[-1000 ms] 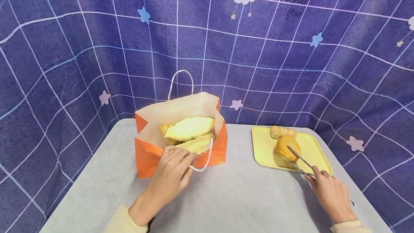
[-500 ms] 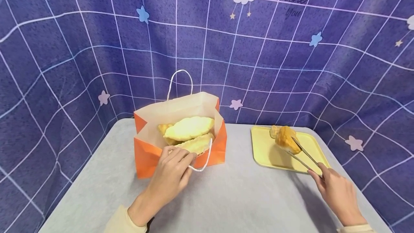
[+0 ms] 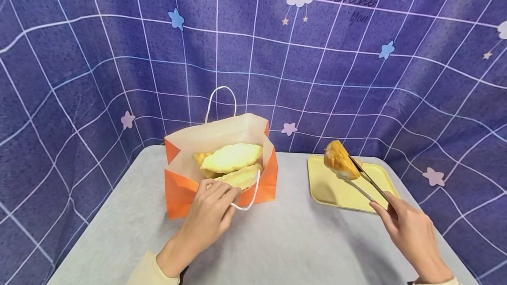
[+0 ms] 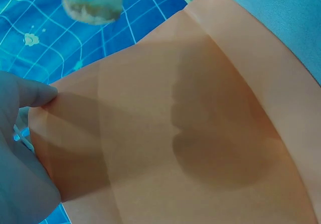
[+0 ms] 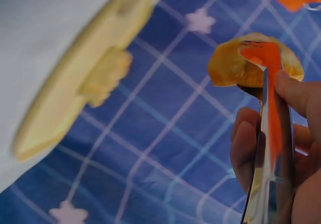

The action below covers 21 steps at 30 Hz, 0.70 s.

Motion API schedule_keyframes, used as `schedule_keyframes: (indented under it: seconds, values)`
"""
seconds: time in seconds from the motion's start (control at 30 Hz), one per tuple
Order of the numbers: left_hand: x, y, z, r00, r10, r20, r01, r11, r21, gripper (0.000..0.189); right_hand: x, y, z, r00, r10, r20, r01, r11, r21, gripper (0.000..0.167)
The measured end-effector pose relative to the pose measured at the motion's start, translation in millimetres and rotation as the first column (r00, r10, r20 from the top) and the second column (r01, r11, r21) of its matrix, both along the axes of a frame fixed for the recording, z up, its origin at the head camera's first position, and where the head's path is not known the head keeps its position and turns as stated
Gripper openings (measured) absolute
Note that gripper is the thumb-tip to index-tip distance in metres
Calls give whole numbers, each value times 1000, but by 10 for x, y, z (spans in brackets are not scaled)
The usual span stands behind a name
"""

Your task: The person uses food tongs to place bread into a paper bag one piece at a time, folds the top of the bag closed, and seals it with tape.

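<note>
My right hand [image 3: 413,230] grips metal tongs [image 3: 370,184], whose tips clamp a golden-brown bread bun [image 3: 338,159] above the yellow tray [image 3: 317,192]. In the right wrist view the tongs [image 5: 273,148] pinch the bun [image 5: 225,66] between their two ends. My left hand [image 3: 211,212] holds the front rim of an orange paper bag [image 3: 184,192], thumb on one side in the left wrist view, where the bag's wall [image 4: 140,133] fills most of the frame. Inside the bag lie pale yellow breads [image 3: 233,157] and a browner piece [image 3: 203,157].
A small twisted bread [image 5: 108,76] stays on the tray, mostly hidden behind the bun in the head view. White cord handles [image 3: 222,87] stand up from the bag. A grey table [image 3: 277,241] lies below, with a purple-blue grid curtain [image 3: 277,56] around it.
The bun, clamped in the tongs, has risen off the tray, turned, and shifted left. My right hand has moved with it. My left hand and the bag keep their place.
</note>
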<state>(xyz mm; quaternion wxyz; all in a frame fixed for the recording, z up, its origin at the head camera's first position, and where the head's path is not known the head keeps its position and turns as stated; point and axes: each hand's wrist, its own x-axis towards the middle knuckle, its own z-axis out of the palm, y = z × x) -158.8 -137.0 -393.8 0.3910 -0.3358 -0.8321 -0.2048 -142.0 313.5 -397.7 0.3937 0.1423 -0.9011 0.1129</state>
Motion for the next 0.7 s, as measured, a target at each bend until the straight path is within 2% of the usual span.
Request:
schedule_keyframes:
  seconds: [0.3,0.43,0.53,0.7]
  values:
    - [10,4,-5,1000,2,13,-1,1000,-5,25,185,-466,450,991,119,-66,-122,992,-32,27]
    - [14,-5,-11,1000,0,14,0,1000,-10,26,195,-690,576,970,199,-140,-209,976,-58,30]
    - [14,-7,-8,1000,-2,13,2,1000,-10,26,179,-847,650,949,254,-187,-271,960,-69,39]
    - [12,-3,-3,1000,-4,-1,4,1000,-15,27,151,-1069,758,925,321,-202,-340,938,-63,44]
